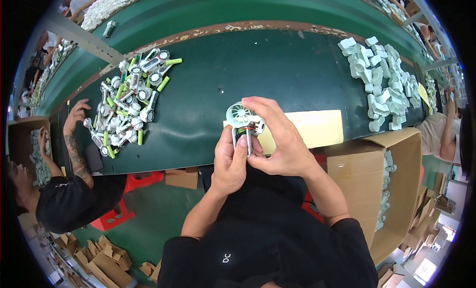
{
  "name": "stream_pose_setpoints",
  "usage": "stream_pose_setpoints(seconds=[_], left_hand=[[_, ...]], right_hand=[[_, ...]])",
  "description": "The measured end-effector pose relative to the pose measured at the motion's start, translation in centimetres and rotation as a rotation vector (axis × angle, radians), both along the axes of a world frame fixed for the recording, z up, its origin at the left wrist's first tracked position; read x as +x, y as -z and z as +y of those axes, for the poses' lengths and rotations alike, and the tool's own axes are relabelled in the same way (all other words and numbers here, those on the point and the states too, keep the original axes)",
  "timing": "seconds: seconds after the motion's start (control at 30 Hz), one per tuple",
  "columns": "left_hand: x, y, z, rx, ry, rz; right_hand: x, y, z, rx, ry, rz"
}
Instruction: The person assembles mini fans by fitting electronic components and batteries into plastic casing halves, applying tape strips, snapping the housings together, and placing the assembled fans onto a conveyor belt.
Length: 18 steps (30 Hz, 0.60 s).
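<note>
Above the near edge of the dark green table I hold a partly assembled handheld fan [240, 114], its pale green round grille facing up. Red wire and a bit of green show in its body below the grille. My left hand [229, 164] is closed round the lower body, thumb pressed on its front. Around the right side curls my right hand [283, 142], its fingers touching the grille's rim and the white part beside it. The inner fingertips are partly hidden. Beneath my right hand lies a pale yellow sheet [317, 128].
A heap of fan assemblies with green battery cells [131, 102] lies at the left. Pale green plastic shells [382, 77] are piled at the right, above an open cardboard box [357, 181] holding similar parts. A co-worker [74, 199] sits at the left. A green conveyor [208, 10] runs behind.
</note>
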<state>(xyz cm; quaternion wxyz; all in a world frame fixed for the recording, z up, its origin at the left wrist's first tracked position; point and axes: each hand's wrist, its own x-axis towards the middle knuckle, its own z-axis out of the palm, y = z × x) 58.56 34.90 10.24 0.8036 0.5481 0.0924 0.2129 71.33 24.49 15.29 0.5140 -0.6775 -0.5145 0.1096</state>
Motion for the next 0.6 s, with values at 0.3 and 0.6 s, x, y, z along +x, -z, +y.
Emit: stream_pose_setpoints(seconds=[0.3,0.6], left_hand=[[1.2,-0.5,-0.6,-0.08,0.042,0.018],[1.7,-0.7,-1.0,0.172,-0.04,0.003]], right_hand=[[0.6,0.0,-0.5,0.021,0.072,-0.042],[1.2,0.2,-0.8,0.047,0.041,0.021]])
